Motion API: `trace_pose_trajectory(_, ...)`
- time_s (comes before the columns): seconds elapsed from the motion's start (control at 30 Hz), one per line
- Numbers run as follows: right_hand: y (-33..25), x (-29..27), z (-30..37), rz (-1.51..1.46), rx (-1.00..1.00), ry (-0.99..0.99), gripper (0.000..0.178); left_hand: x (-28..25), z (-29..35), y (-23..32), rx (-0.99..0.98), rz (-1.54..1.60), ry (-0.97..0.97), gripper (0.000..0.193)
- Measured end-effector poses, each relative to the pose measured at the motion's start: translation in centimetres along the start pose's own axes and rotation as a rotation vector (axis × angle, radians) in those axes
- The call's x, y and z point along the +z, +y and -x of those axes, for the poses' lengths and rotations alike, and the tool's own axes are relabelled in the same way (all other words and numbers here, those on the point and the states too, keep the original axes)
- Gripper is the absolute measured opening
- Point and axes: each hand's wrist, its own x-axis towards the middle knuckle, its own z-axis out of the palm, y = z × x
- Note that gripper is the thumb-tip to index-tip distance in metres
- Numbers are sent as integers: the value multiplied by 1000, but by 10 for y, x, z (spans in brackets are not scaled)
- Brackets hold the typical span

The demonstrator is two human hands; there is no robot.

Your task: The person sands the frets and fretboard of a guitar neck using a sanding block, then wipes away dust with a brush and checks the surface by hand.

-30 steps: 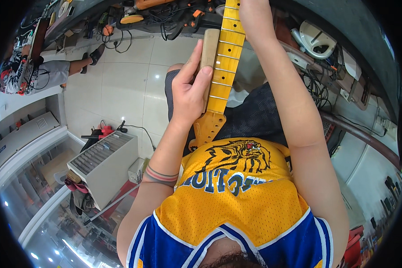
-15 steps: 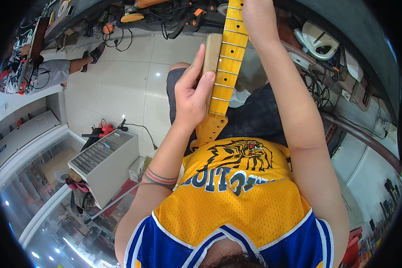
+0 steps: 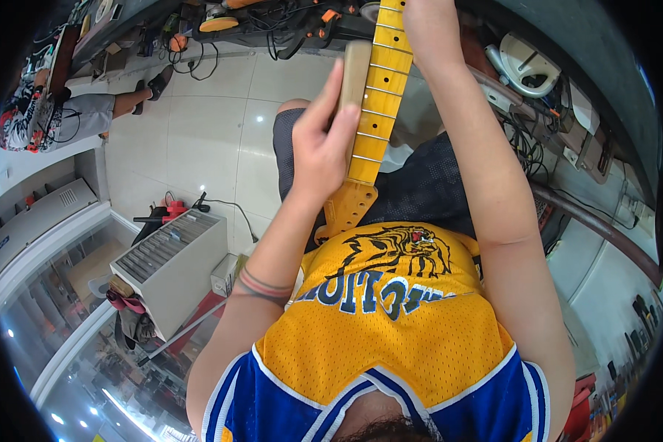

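A yellow-stained guitar neck (image 3: 379,110) with metal frets and black dot inlays runs from my lap up past the top of the view. Its headstock (image 3: 350,206), pierced by several tuner holes, points at my belly. My left hand (image 3: 320,151) is closed around a pale wooden block (image 3: 356,74), which lies along the left edge of the fretboard; the block's contact face is hidden. At the top edge my right hand (image 3: 429,33) grips the far part of the neck from its right side, its fingers mostly hidden or cut off.
Power tools and cables (image 3: 272,33) line the far bench. A person (image 3: 88,118) sits at the far left. A grey-white cabinet (image 3: 173,265) stands on the tiled floor beside a glass display case (image 3: 74,295). Tangled cables (image 3: 523,151) and a dark rail (image 3: 597,228) are at my right.
My left hand and the wooden block have slid a little up along the neck's edge, away from my body. The neck has shifted slightly, with my right hand still at its far part.
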Motion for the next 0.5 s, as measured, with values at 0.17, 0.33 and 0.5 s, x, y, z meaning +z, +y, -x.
trace_pose_trajectory(0.17, 15, 8, -11, -21, -194, 26, 38, 15, -71, 3, 90, 56, 16, 61)
trace_pose_trajectory(0.33, 8, -2, -8, 16, -99, 4, 39, 3, 5, -6, -20, 81, 21, 61)
trace_pose_trajectory(0.5, 7, 0, -8, 78, -96, 27, 41, 12, -29, 6, 54, 40, 5, 62)
